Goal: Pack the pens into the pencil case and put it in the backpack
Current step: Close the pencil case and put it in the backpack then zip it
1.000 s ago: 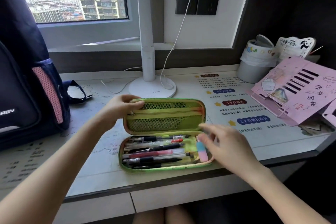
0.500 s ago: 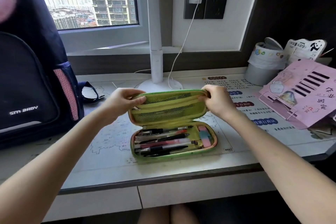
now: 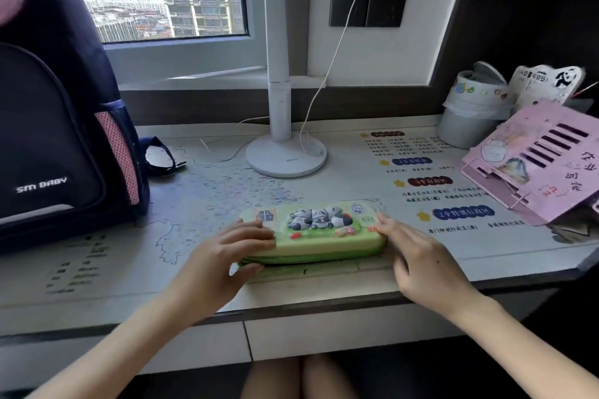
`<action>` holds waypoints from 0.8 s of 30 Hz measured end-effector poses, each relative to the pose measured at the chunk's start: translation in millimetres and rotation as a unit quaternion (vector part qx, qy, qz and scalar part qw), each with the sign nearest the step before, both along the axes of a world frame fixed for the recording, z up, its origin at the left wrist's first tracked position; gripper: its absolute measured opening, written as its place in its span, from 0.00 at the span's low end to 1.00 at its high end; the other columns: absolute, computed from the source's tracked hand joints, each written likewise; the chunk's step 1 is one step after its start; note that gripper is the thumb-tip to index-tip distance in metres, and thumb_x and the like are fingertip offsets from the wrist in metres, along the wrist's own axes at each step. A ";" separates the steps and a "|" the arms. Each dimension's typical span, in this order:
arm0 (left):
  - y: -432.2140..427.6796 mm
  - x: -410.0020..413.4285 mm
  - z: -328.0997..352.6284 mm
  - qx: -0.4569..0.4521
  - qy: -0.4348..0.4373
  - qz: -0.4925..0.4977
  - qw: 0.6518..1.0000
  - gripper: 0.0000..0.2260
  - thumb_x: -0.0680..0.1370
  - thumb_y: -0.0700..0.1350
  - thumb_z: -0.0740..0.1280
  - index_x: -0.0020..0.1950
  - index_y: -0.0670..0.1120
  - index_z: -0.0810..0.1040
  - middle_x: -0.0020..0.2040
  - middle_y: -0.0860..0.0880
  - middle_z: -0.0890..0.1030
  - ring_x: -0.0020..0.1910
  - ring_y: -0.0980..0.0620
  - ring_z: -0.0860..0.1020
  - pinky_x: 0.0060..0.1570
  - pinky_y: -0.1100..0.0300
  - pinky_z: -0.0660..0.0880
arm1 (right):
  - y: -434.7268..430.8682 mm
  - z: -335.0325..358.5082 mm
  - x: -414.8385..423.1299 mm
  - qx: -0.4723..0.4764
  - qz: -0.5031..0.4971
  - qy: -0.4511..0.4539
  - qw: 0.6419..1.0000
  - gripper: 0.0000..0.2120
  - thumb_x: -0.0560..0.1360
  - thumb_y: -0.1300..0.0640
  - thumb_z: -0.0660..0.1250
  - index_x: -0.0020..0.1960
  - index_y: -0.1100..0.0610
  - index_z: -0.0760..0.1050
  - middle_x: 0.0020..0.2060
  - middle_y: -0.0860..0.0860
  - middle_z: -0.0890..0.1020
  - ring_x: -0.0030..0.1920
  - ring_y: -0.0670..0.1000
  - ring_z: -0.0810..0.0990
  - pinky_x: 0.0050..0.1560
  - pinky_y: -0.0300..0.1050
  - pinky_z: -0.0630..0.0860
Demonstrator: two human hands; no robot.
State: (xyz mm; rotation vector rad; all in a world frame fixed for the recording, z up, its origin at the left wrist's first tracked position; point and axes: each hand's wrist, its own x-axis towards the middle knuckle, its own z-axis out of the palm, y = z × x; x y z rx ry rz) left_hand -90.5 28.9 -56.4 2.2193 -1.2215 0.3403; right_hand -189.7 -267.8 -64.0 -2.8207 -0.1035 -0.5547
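Note:
The green pencil case (image 3: 319, 236) lies on the desk near its front edge, lid folded down, panda picture facing up. The pens are hidden inside it. My left hand (image 3: 223, 253) grips the case's left end, fingers on the lid and thumb under the front edge. My right hand (image 3: 418, 259) rests at the case's right end, fingertips touching the lid corner. The dark navy backpack (image 3: 55, 126) stands upright at the far left of the desk, well apart from the case.
A white lamp base (image 3: 285, 155) with its pole and a charging cable stands behind the case. A pink book stand (image 3: 534, 159) and a white bin (image 3: 466, 116) sit at the right. Backpack straps (image 3: 160, 155) lie beside the bag. The desk edge (image 3: 324, 304) is close.
The lid, held up by both hands half a second ago, has been folded down over the pens. Both hands now rest on the shut case's ends.

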 end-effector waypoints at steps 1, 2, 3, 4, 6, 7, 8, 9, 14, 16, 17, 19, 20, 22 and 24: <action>0.6 -1.1 -2.3 0.009 -0.013 0.001 1.000 0.16 0.66 0.37 0.75 0.53 0.46 0.82 0.56 0.52 0.81 0.61 0.51 0.75 0.62 0.57 0.70 | 2.4 2.6 0.7 -0.046 -0.011 -0.011 0.999 0.29 0.60 0.72 0.68 0.60 0.57 0.75 0.63 0.54 0.77 0.64 0.53 0.75 0.68 0.47 0.62; 0.1 -1.9 -4.7 0.014 -0.030 0.002 0.999 0.17 0.66 0.37 0.75 0.53 0.45 0.82 0.56 0.51 0.81 0.61 0.50 0.75 0.61 0.53 0.70 | 6.0 6.3 2.0 -0.085 -0.019 -0.020 0.996 0.28 0.59 0.68 0.69 0.59 0.57 0.76 0.62 0.55 0.78 0.63 0.57 0.75 0.68 0.50 0.60; -0.9 -2.9 -5.9 0.015 -0.042 0.005 0.999 0.17 0.65 0.36 0.75 0.53 0.45 0.82 0.55 0.51 0.81 0.61 0.49 0.75 0.61 0.51 0.71 | 12.1 10.7 4.9 -0.110 -0.015 -0.021 0.994 0.28 0.59 0.62 0.70 0.59 0.55 0.75 0.63 0.55 0.77 0.64 0.58 0.73 0.69 0.53 0.58; -1.5 -3.6 -7.0 0.015 -0.051 0.008 0.999 0.17 0.65 0.35 0.76 0.53 0.44 0.82 0.55 0.50 0.82 0.61 0.48 0.76 0.60 0.50 0.72 | 20.8 15.4 9.9 -0.123 0.007 -0.011 0.992 0.29 0.61 0.55 0.70 0.62 0.52 0.72 0.65 0.55 0.74 0.67 0.58 0.70 0.70 0.56 0.55; -3.1 -3.9 -8.9 0.011 -0.059 0.009 0.998 0.18 0.64 0.34 0.76 0.52 0.44 0.82 0.55 0.50 0.82 0.60 0.48 0.76 0.62 0.51 0.70 | 42.8 22.3 25.9 -0.130 0.079 0.023 0.988 0.34 0.65 0.42 0.66 0.69 0.45 0.61 0.72 0.53 0.66 0.72 0.56 0.60 0.72 0.60 0.48; -2.6 -4.1 -10.1 0.007 -0.052 0.007 0.999 0.18 0.64 0.33 0.75 0.53 0.44 0.82 0.55 0.51 0.81 0.61 0.50 0.75 0.64 0.53 0.69 | 55.0 23.8 36.6 -0.144 0.110 0.046 0.982 0.37 0.66 0.37 0.64 0.71 0.42 0.55 0.74 0.52 0.61 0.74 0.55 0.56 0.73 0.60 0.44; -1.3 -3.8 -10.1 0.000 -0.026 0.001 1.000 0.18 0.65 0.34 0.75 0.53 0.45 0.82 0.56 0.52 0.81 0.62 0.52 0.74 0.65 0.56 0.67 | 65.9 23.8 48.5 -0.168 0.129 0.069 0.975 0.39 0.67 0.34 0.62 0.72 0.40 0.51 0.75 0.52 0.56 0.75 0.55 0.52 0.73 0.61 0.41; 1.0 -2.4 -7.8 -0.020 0.017 -0.008 1.000 0.16 0.67 0.35 0.74 0.53 0.46 0.82 0.57 0.54 0.80 0.63 0.55 0.74 0.66 0.59 0.66 | 74.7 23.7 59.8 -0.193 0.138 0.090 0.967 0.41 0.66 0.31 0.61 0.73 0.40 0.47 0.76 0.52 0.54 0.75 0.55 0.50 0.73 0.62 0.39; -0.5 36.1 12.6 -0.053 0.158 0.091 0.982 0.13 0.77 0.41 0.63 0.60 0.52 0.76 0.62 0.56 0.76 0.63 0.56 0.72 0.64 0.58 0.68 | 78.6 15.8 83.7 -0.199 0.157 0.110 0.961 0.46 0.63 0.29 0.63 0.74 0.38 0.43 0.74 0.55 0.55 0.73 0.56 0.53 0.73 0.59 0.45; -8.0 55.6 18.1 -0.037 0.345 0.119 0.930 0.14 0.79 0.43 0.59 0.65 0.52 0.72 0.67 0.50 0.71 0.64 0.52 0.70 0.64 0.53 0.69 | 78.0 11.8 82.8 -0.189 0.161 0.094 0.964 0.45 0.63 0.28 0.62 0.73 0.37 0.42 0.74 0.54 0.56 0.72 0.56 0.54 0.72 0.56 0.47; -12.9 63.1 18.3 -0.053 0.446 0.098 0.888 0.13 0.80 0.44 0.58 0.64 0.50 0.72 0.66 0.48 0.72 0.62 0.50 0.72 0.60 0.55 0.72 | 78.0 10.2 81.9 -0.185 0.159 0.091 0.966 0.45 0.63 0.28 0.61 0.72 0.36 0.42 0.74 0.54 0.56 0.72 0.55 0.54 0.72 0.56 0.48; -19.0 76.1 17.9 -0.066 0.521 0.064 0.849 0.12 0.80 0.46 0.57 0.59 0.47 0.77 0.60 0.45 0.77 0.56 0.50 0.77 0.51 0.61 0.75 | 78.9 9.2 82.6 -0.177 0.156 0.090 0.968 0.44 0.64 0.28 0.61 0.72 0.36 0.43 0.74 0.53 0.56 0.72 0.55 0.55 0.72 0.55 0.48; -21.3 82.3 17.8 -0.060 0.529 0.061 0.844 0.12 0.80 0.47 0.57 0.56 0.46 0.78 0.57 0.45 0.79 0.52 0.50 0.78 0.48 0.63 0.76 | 78.8 9.3 82.6 -0.174 0.153 0.088 0.969 0.44 0.64 0.28 0.61 0.72 0.36 0.43 0.74 0.53 0.57 0.72 0.55 0.55 0.72 0.54 0.48; -21.3 92.1 18.6 -0.020 0.511 0.068 0.856 0.11 0.79 0.47 0.58 0.52 0.46 0.79 0.49 0.45 0.81 0.44 0.52 0.78 0.40 0.65 0.73 | 79.0 9.5 83.0 -0.171 0.151 0.082 0.970 0.44 0.64 0.28 0.61 0.72 0.35 0.43 0.73 0.52 0.57 0.71 0.54 0.55 0.71 0.53 0.48; -17.4 101.0 17.3 0.005 0.504 0.061 0.861 0.11 0.78 0.46 0.60 0.52 0.43 0.80 0.42 0.48 0.81 0.38 0.55 0.76 0.34 0.66 0.69 | 79.5 9.4 83.3 -0.165 0.149 0.086 0.971 0.43 0.64 0.27 0.60 0.72 0.34 0.43 0.73 0.52 0.57 0.71 0.54 0.55 0.71 0.52 0.48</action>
